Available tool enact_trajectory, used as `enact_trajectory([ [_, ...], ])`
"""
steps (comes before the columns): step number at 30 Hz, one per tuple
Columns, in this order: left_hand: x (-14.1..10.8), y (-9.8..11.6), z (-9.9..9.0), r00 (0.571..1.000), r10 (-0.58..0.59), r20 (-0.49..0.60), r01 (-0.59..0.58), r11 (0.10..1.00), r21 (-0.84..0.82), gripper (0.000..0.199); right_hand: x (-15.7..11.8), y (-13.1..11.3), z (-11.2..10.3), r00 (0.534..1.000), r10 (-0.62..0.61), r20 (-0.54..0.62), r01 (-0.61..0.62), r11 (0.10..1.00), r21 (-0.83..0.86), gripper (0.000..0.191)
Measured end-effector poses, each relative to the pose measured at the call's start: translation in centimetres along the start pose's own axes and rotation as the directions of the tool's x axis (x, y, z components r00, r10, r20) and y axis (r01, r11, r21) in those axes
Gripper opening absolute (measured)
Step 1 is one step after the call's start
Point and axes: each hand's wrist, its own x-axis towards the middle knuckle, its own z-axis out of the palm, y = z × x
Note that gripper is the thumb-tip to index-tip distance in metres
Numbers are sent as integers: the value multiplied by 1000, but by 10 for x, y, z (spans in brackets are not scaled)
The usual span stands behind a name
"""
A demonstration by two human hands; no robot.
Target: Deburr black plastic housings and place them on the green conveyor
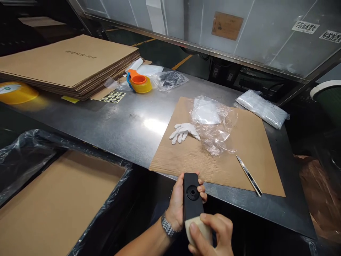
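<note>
My left hand (177, 201), with a metal watch on its wrist, is wrapped round a black oblong device (192, 204) that has a round ring and hole on its face. My right hand (217, 234) pinches a pale cream block or pad (194, 227) against the lower end of the device. Both hands are in front of the table's near edge. Beyond them a cardboard sheet (176, 156) lies on the metal table, bearing a white glove (183, 132), a clear plastic bag (215, 131) with something white in it, and a slim cutter knife (249, 176).
Stacked cardboard (66, 64) fills the back left, near an orange tape dispenser (140, 82) and a sticker sheet (113, 96). A yellow tape roll (17, 93) sits far left. A wrapped package (262, 108) lies back right. A plastic-lined box (61, 202) stands at the lower left.
</note>
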Motion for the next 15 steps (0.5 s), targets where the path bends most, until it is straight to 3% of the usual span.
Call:
enact_trajectory([
  [3,-3,6,2,1000,-25,10,25,1000,-2,41,-5,16,3,996,-52,-78,49,998,-49,41],
  [6,-9,14,4,999,21,47,-23,999,42,40,-1,51,3,993,95,-65,-100,991,-84,42],
  [9,-15,14,3,993,82,80,-100,960,262,26,14,98,5,963,269,-29,-270,950,-155,38],
  [10,-18,13,2,990,118,79,-140,914,380,24,21,112,7,950,311,-20,-310,935,-172,35],
  [12,-21,8,-3,964,245,99,-253,746,616,42,33,132,9,930,369,-6,-363,912,-192,34],
  [15,-24,4,-14,871,431,237,-400,340,851,78,49,131,7,908,420,-10,-413,888,-205,40],
])
